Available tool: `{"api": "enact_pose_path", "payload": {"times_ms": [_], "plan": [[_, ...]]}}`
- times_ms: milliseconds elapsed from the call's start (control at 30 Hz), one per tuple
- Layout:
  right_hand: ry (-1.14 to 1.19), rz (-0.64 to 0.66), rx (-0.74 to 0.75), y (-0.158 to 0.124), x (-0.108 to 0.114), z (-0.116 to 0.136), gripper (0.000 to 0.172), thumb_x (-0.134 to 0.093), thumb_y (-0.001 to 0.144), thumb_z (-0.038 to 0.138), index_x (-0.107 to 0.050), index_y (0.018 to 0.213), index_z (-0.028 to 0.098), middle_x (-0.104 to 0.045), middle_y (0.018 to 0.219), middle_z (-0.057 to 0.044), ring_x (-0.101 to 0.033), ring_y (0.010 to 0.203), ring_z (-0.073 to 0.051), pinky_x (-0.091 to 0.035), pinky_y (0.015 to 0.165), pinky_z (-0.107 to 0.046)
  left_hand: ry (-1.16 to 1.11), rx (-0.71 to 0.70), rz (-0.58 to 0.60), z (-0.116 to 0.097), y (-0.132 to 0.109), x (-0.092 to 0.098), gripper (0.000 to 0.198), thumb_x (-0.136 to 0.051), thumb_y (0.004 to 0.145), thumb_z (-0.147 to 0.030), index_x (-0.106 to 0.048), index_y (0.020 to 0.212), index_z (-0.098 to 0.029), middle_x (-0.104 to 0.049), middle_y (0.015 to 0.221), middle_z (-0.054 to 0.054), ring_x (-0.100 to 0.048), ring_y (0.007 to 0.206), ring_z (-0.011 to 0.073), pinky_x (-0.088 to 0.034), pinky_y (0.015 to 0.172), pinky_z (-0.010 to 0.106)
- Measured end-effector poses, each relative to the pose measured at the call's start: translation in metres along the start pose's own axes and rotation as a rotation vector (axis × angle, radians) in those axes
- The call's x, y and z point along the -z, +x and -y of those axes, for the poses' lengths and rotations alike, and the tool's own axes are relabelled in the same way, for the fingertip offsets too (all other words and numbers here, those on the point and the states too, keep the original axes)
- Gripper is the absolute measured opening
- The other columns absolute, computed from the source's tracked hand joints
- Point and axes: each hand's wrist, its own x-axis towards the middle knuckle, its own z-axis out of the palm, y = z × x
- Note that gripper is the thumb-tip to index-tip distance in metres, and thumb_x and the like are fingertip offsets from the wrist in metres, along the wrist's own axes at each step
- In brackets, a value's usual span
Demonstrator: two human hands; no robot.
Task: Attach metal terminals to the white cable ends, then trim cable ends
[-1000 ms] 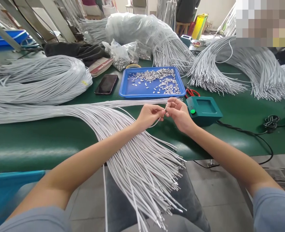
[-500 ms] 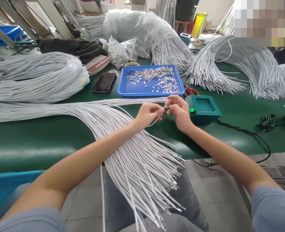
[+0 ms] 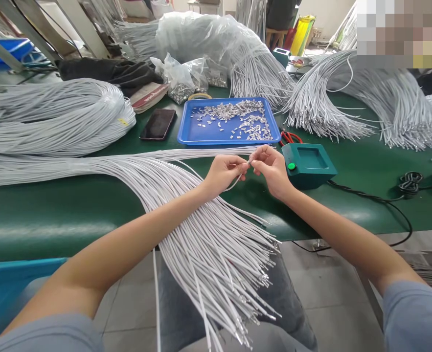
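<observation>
My left hand [image 3: 226, 172] pinches a thin white cable [image 3: 234, 183] close to its end, and the cable's tail curves down beneath the fingers. Meeting it fingertip to fingertip, my right hand [image 3: 269, 166] is closed on the tip of the same cable. Whether a small metal piece is also between those fingers is too small to tell. Under my left forearm a thick bundle of white cables [image 3: 201, 230] fans over the table edge and my lap, many with shiny metal ends. Beyond my hands lies a blue tray [image 3: 190, 139] with many small silver metal pieces [image 3: 252, 112].
Right of my right hand sits a green device [image 3: 311, 164] with a green button, with red-handled pliers [image 3: 291, 138] behind it. A phone [image 3: 158, 124] lies left of the tray. Coiled cables [image 3: 61, 117], clear bags of metal parts [image 3: 182, 83] and more cable bundles [image 3: 322, 107] surround the green table.
My right hand's fingers have come together and closed on the cable tip, where they were spread apart before. My left hand has stayed nearly in place.
</observation>
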Motion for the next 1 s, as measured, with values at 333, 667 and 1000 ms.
{"api": "enact_pose_path", "payload": {"times_ms": [333,667,1000], "plan": [[0.004,-0.015,0.056,-0.0005,0.0025,-0.0023,0.023,-0.069,0.068,0.022,-0.06,0.089,0.022,-0.066,0.082,0.001,-0.06,0.076,-0.012,-0.046,0.056,-0.023,0.028,-0.032,-0.038,-0.0015,-0.0003,0.0012,0.044,-0.079,0.067,-0.055,-0.068,0.065,-0.013,-0.062,0.055,0.001,-0.056,0.051,0.0096,-0.047,0.054,0.023],[-0.151,-0.015,0.119,0.0,0.0043,-0.0038,0.024,-0.07,0.069,0.02,-0.061,0.091,0.024,-0.058,0.07,0.004,-0.057,0.07,-0.012,-0.041,0.056,-0.025,0.14,-0.073,0.002,0.0024,0.0002,0.0004,0.023,-0.069,0.076,-0.034,-0.068,0.065,-0.014,-0.061,0.055,0.0,-0.054,0.048,0.0092,-0.044,0.052,0.022],[-0.223,-0.023,0.169,0.0007,0.0035,-0.0019,0.02,-0.062,0.073,0.02,-0.059,0.092,0.025,-0.053,0.072,0.002,-0.049,0.068,-0.012,-0.038,0.054,-0.026,0.199,-0.169,-0.142,0.003,0.0003,0.0008,0.015,-0.065,0.073,-0.027,-0.07,0.064,-0.015,-0.066,0.06,0.001,-0.057,0.058,0.0117,-0.046,0.06,0.025]]}}
